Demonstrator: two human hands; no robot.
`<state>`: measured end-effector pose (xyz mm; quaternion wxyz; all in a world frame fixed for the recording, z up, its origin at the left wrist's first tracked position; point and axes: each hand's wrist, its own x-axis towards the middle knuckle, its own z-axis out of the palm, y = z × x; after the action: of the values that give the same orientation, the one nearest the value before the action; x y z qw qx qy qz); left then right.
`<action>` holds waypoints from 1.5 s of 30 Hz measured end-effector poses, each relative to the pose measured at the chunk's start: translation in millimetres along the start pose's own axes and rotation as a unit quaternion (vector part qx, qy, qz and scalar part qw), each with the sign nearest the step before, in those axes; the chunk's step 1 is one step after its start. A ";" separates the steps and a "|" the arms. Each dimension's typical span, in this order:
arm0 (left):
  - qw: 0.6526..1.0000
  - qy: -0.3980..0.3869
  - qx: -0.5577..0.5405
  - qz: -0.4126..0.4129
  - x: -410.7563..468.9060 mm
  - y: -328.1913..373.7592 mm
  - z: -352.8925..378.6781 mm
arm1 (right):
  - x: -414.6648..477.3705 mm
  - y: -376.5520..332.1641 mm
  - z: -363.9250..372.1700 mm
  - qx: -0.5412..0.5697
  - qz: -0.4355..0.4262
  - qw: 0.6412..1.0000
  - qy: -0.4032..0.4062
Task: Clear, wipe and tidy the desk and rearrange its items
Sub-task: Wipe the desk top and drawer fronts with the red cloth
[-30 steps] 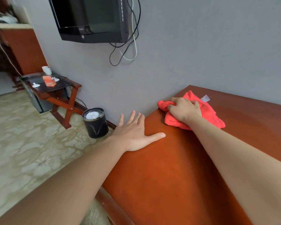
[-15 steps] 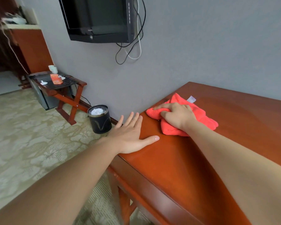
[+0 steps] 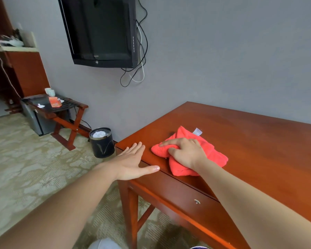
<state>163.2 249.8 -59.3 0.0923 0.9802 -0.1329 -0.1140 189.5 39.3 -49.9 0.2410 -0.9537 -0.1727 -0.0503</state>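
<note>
Wipe step in hand: right hand (image 3: 186, 153) clenched on the red cloth (image 3: 192, 153) near the desk (image 3: 258, 141) left corner, left hand (image 3: 131, 162) flat, holding nothing, at the desk edge; next, I'd sweep the cloth toward the unwiped far side.

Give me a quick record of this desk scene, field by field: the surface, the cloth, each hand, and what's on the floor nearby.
surface: wooden desk, against the grey wall
cloth: red cloth, bunched, near the desk's left end
right hand: pressing on the cloth, fingers curled into it
left hand: open and flat at the desk's left corner
floor: black waste bin beside the desk, white paper inside
</note>
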 end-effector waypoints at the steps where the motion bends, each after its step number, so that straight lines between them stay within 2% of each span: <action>1: 1.000 -0.003 -0.003 0.002 -6.0 3.3 1.1 | -10.3 -2.6 -1.9 0.002 -0.002 1.000 0.003; 10: 0.997 -0.031 0.051 0.058 -39.3 33.6 12.9 | -91.8 -11.6 -16.7 0.027 0.021 0.999 0.019; 18: 0.990 -0.031 0.055 0.125 -40.6 84.4 12.6 | -149.3 10.2 -31.8 0.037 0.054 0.997 0.047; 23: 0.982 -0.034 0.048 0.177 -30.3 122.1 9.3 | -174.7 31.9 -45.0 0.021 0.097 0.992 0.078; 28: 0.981 -0.038 0.037 0.189 -19.9 151.5 7.7 | -190.3 51.8 -62.3 -0.026 0.125 0.987 0.096; 35: 0.979 -0.050 -0.002 0.196 13.7 188.9 3.9 | -172.2 94.5 -76.8 -0.072 0.185 0.974 0.105; 45: 0.983 -0.053 0.018 0.177 138.3 206.2 -2.8 | -96.7 181.2 -104.4 -0.092 0.246 0.957 0.121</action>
<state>244.3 15.9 -40.6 0.0862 0.9353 -0.3113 -0.1447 161.8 -189.4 -55.7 0.1765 -0.9716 0.1027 -0.1199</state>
